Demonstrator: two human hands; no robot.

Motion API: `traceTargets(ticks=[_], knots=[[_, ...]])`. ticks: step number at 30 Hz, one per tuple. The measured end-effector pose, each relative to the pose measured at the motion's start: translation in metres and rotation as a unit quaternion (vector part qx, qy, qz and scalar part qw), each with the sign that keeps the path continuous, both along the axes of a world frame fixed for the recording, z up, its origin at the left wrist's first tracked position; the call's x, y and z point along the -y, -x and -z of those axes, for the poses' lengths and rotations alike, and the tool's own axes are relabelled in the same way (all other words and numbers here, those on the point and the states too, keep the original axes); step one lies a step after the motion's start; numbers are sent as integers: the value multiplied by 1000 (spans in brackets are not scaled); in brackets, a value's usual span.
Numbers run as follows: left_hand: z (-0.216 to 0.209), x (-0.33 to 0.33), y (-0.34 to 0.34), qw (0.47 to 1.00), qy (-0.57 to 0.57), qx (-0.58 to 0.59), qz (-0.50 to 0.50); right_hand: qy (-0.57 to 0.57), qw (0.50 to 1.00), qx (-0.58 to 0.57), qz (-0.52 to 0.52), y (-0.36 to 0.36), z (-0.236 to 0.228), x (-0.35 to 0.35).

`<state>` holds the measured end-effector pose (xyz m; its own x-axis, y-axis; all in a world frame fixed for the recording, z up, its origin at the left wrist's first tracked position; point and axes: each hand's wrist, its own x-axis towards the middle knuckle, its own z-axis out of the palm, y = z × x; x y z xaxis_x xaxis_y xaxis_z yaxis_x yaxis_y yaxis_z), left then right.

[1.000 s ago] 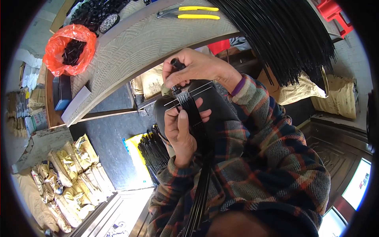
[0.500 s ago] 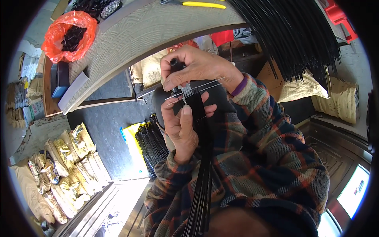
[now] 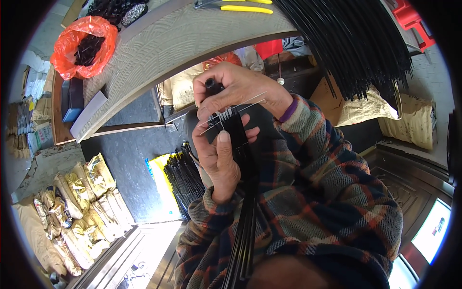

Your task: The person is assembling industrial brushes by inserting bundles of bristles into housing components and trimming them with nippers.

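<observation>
Many blk rods (image 3: 234, 132) sit btwn L thumb (image 3: 224, 148) & L fingers (image 3: 252, 134).

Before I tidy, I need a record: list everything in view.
Table: one, grey, top
Held strips: many, black, centre
Thin rods: count unclear, silvery, across strips
Cylinder: one, black, beyond strips
Pliers: one, yellow-handled, top edge
Bag: one, orange, upper left
Pieces: many, black, inside bag
Loose parts: many, black, upper left
Strip pile: one, black, upper right
Plastic item: one, red, upper right
Floor bundle: one, black, centre left
Packages: many, tan, lower left
Left hand: one, bare, holding strips
Right hand: one, bare, holding cylinder
</observation>
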<state>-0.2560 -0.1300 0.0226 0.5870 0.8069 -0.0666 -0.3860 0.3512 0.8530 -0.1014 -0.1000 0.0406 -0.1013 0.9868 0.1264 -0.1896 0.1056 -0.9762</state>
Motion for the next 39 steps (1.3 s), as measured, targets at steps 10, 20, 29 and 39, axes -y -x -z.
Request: traceTargets(ticks=[10, 20, 29, 39], knots=[[0, 0, 2, 1000, -17, 11, 14, -51, 998, 39, 10, -2, -4, 4], [7, -7, 10, 997, 19, 24, -76, 31, 914, -312, 258, 38, 41, 49], [13, -7, 6, 991, -23, -3, -131, 10, 935, -158, 319, 51, 21, 60], [13, -2, 9, 985, -87, -9, -151, -1, 937, -174, 303, 56, 17, 59]])
